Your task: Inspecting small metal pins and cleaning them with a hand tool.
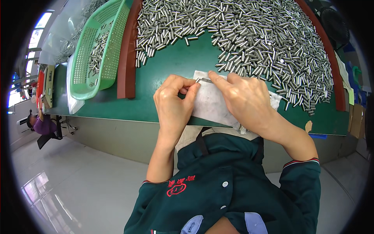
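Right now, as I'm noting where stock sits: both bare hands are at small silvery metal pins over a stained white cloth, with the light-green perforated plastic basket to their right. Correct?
Wrong side: the head view shows the light-green perforated plastic basket left of the left hand and right hand, which are indeed at small silvery metal pins over the stained white cloth.

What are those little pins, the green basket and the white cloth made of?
Pins: probably steel, polished, given their bright silvery glints. Basket: likely smooth molded plastic, given its regular holes. Cloth: seemingly fabric, matte and smudged; the fiber isn't clear.
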